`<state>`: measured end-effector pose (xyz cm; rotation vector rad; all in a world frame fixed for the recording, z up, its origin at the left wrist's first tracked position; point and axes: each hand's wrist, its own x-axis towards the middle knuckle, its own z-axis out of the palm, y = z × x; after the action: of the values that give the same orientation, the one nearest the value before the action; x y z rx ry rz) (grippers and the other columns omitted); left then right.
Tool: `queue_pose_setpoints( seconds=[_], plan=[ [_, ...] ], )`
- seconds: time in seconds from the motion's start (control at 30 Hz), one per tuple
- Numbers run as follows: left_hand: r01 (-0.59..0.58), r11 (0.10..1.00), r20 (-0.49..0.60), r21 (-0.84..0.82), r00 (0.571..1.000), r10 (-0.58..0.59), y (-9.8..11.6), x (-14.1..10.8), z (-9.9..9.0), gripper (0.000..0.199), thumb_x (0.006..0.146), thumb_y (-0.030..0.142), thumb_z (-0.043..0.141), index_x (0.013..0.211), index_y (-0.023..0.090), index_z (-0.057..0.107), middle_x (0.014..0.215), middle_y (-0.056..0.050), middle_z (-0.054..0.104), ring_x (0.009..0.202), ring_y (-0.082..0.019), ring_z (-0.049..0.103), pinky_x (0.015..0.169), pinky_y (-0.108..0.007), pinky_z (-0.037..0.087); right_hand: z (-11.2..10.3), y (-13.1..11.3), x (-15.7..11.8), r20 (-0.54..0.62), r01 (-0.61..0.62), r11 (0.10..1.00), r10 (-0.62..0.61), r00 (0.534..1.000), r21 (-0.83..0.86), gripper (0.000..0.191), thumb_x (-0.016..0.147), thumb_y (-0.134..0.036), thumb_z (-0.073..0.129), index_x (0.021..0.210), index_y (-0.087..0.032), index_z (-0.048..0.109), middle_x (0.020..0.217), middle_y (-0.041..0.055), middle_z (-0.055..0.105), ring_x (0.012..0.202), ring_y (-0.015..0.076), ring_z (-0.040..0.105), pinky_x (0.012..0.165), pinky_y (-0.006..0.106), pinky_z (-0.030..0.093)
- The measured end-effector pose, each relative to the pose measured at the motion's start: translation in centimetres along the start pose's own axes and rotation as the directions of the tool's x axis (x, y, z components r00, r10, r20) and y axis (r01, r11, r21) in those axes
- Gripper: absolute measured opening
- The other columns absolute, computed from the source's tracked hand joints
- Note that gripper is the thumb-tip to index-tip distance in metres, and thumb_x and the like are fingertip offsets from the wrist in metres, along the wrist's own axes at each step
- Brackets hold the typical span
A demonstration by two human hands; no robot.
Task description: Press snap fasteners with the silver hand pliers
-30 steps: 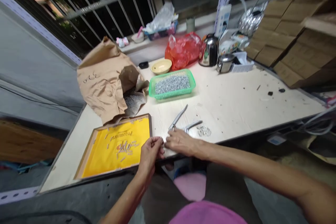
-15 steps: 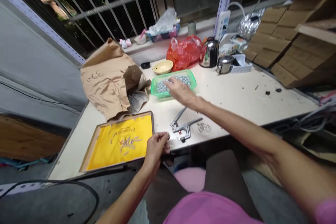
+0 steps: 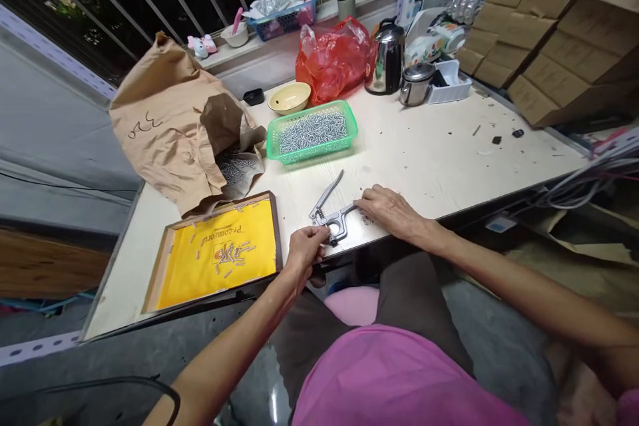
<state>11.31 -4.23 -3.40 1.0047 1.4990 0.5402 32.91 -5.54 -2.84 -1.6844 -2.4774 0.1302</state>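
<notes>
Left hand (image 3: pixel 307 246), pinched, contents hidden, and right hand (image 3: pixel 390 210), grasp unclear, flanked metal pliers (image 3: pixel 322 215). Slim pins (image 3: pixel 314 131) filled a latticed basket (image 3: pixel 315 152).

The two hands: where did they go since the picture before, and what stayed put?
The right hand came back from over the green basket to a handle of the silver pliers; I can't tell whether it grips. The left hand shifted right, to the pliers' head. Pliers, basket and yellow-lined tray stayed put.
</notes>
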Motion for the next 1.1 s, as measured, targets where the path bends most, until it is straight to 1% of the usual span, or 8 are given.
queue_pose_setpoints(
  seconds=[0.1, 0.17, 0.3, 0.4, 0.63, 0.77, 0.97, 1.1],
  plan=[
    [0.033, 0.999, -0.006, 0.037, 0.999, -0.033, 0.3, 0.0, 0.1, 0.028, 0.067, 0.036, 0.072, 0.074, 0.011, 0.059, 0.055, 0.003, 0.055, 0.035, -0.003, 0.04, 0.032, -0.016, 0.025, 0.5, 0.1, 0.5, -0.059, 0.01, 1.0, -0.011, 0.998, -0.009, 0.025, 0.091, -0.015, 0.046, 0.111, -0.019, 0.059, 0.11, 0.0099, 0.056, 0.095, 0.0213, 0.045, 0.073, 0.03, 0.034],
    [0.064, 0.997, 0.007, 0.04, 0.998, -0.064, 0.6, 0.1, 0.0, 0.029, 0.066, 0.036, 0.073, 0.074, 0.011, 0.059, 0.054, 0.003, 0.055, 0.035, -0.003, 0.04, 0.032, -0.016, 0.024, 1.0, 0.2, 0.9, -0.054, 0.039, 0.999, -0.039, 0.998, -0.003, 0.025, 0.091, -0.016, 0.046, 0.113, -0.019, 0.058, 0.107, 0.0092, 0.057, 0.095, 0.0216, 0.044, 0.073, 0.031, 0.033],
    [0.149, 0.989, 0.06, 0.023, 0.987, -0.151, 0.8, 0.4, -0.5, 0.028, 0.064, 0.032, 0.076, 0.069, 0.011, 0.057, 0.051, 0.004, 0.051, 0.034, -0.003, 0.039, 0.032, -0.016, 0.024, 2.2, 0.5, 1.6, -0.034, 0.077, 0.997, -0.076, 0.997, 0.008, 0.015, 0.091, -0.017, 0.046, 0.093, -0.017, 0.061, 0.095, 0.0086, 0.059, 0.089, 0.0207, 0.044, 0.07, 0.031, 0.031],
    [0.185, 0.982, 0.069, 0.028, 0.98, -0.186, 0.7, 0.6, -0.9, 0.027, 0.065, 0.03, 0.075, 0.066, 0.011, 0.056, 0.05, 0.004, 0.051, 0.033, -0.002, 0.039, 0.032, -0.016, 0.025, 2.9, 0.7, 1.9, -0.069, 0.092, 0.996, -0.091, 0.993, 0.01, 0.018, 0.091, -0.013, 0.044, 0.082, -0.016, 0.059, 0.091, 0.0076, 0.058, 0.084, 0.0189, 0.044, 0.068, 0.03, 0.03],
    [0.235, 0.969, 0.084, 0.073, 0.967, -0.241, 1.2, 0.7, -1.2, 0.024, 0.069, 0.027, 0.073, 0.063, 0.013, 0.055, 0.039, 0.005, 0.047, 0.03, -0.003, 0.037, 0.033, -0.016, 0.025, 3.3, -0.2, 1.5, -0.117, 0.055, 0.998, -0.056, 0.991, -0.009, 0.02, 0.09, -0.007, 0.042, 0.083, -0.016, 0.059, 0.088, 0.007, 0.057, 0.082, 0.0183, 0.046, 0.068, 0.029, 0.033],
    [0.243, 0.966, 0.059, 0.092, 0.967, -0.248, 1.2, 0.7, -1.2, 0.021, 0.074, 0.025, 0.068, 0.063, 0.013, 0.054, 0.037, 0.005, 0.046, 0.028, -0.004, 0.036, 0.032, -0.017, 0.025, 3.2, -0.8, 1.4, -0.137, 0.003, 1.0, -0.004, 0.991, -0.009, 0.022, 0.089, -0.005, 0.042, 0.083, -0.016, 0.059, 0.09, 0.0072, 0.058, 0.084, 0.0183, 0.047, 0.068, 0.029, 0.034],
    [0.201, 0.979, -0.035, -0.046, 0.979, -0.202, 0.6, 0.7, -1.1, 0.018, 0.075, 0.024, 0.067, 0.068, 0.013, 0.054, 0.047, 0.005, 0.051, 0.031, -0.004, 0.04, 0.031, -0.016, 0.027, 3.9, -1.6, 1.3, -0.193, -0.06, 0.998, 0.058, 0.98, -0.007, 0.019, 0.089, -0.006, 0.045, 0.082, -0.015, 0.061, 0.087, 0.007, 0.058, 0.083, 0.0189, 0.046, 0.066, 0.029, 0.033],
    [0.219, 0.974, 0.043, 0.049, 0.974, -0.221, 1.0, 1.4, -1.6, 0.025, 0.073, 0.027, 0.069, 0.061, 0.014, 0.052, 0.04, 0.005, 0.046, 0.028, -0.005, 0.038, 0.031, -0.017, 0.024, 4.0, -1.7, 1.3, -0.195, -0.05, 0.999, 0.045, 0.98, -0.019, 0.02, 0.088, -0.006, 0.045, 0.083, -0.016, 0.061, 0.087, 0.0071, 0.057, 0.082, 0.019, 0.045, 0.065, 0.029, 0.033]
  ],
)
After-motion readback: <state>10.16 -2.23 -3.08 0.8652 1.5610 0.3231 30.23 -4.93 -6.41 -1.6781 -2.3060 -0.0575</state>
